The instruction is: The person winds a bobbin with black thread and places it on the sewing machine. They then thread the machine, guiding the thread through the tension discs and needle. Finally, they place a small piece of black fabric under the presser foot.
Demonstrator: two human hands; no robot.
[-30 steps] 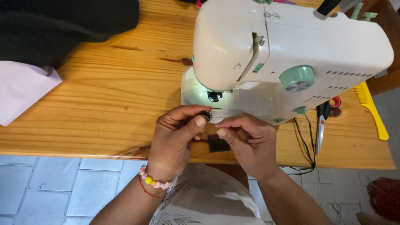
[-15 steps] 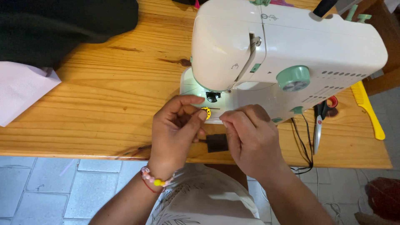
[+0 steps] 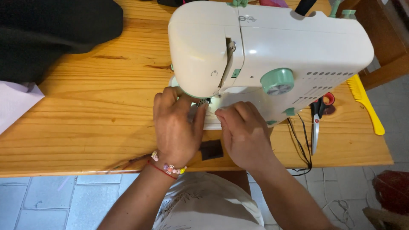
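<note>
A white sewing machine (image 3: 272,47) with mint-green dials stands on a wooden table (image 3: 93,110). My left hand (image 3: 177,125), with a beaded bracelet at the wrist, reaches under the machine's head by the needle area (image 3: 203,102), fingers curled there. My right hand (image 3: 243,134) lies beside it on the machine's bed, fingertips pointing at the same spot. A small dark piece of fabric (image 3: 211,150) lies on the table edge between my two wrists. What my fingertips pinch is hidden.
Black cloth (image 3: 51,30) is heaped at the table's far left, with a pale sheet (image 3: 15,104) below it. Scissors with red handles (image 3: 317,117) and a yellow comb (image 3: 364,102) lie right of the machine. Black cables (image 3: 300,147) hang over the front edge.
Both hands have moved forward from the table edge to the needle area under the machine's head. The dark fabric piece now lies uncovered between my wrists.
</note>
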